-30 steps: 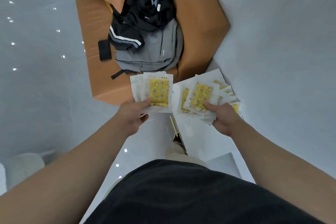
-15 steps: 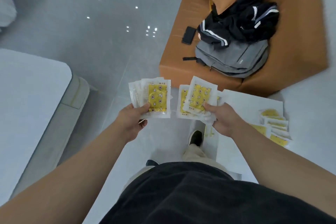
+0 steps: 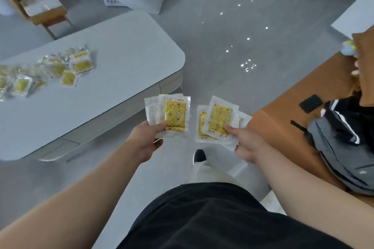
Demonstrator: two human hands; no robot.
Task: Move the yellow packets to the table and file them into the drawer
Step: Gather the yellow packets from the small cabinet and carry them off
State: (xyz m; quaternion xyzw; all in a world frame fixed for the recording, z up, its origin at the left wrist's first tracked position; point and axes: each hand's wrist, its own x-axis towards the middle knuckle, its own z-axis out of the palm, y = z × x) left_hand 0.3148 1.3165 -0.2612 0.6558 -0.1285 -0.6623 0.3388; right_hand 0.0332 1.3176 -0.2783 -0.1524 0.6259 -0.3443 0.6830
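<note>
My left hand [image 3: 147, 140] is pinching a fanned stack of yellow packets [image 3: 172, 117], thumb flat on the front one and the other fingers curled in behind. My right hand [image 3: 249, 145] has the same kind of grip on a second bunch [image 3: 218, 120], thumb on the top packet, and that bunch is splayed a bit messier and tilted to the right. The two bunches hang over the grey floor [image 3: 222, 46], near each other but not touching, with one dark shoe [image 3: 199, 155] just below them. Off to the left is the white table [image 3: 125, 46], with a scatter of loose packets [image 3: 60, 68] lying on its far-left part, pretty blurry from here. The drawer fronts [image 3: 60, 148] along the table's near side look flush, so I can't see inside them. On the right there's an orange bench [image 3: 283, 127] with a grey backpack [image 3: 340, 147] on it, a black jacket [image 3: 344, 119] heaped on top of the bag and a small flat black thing [image 3: 310, 103] lying just beside them. I can't tell what's in the backpack.
</note>
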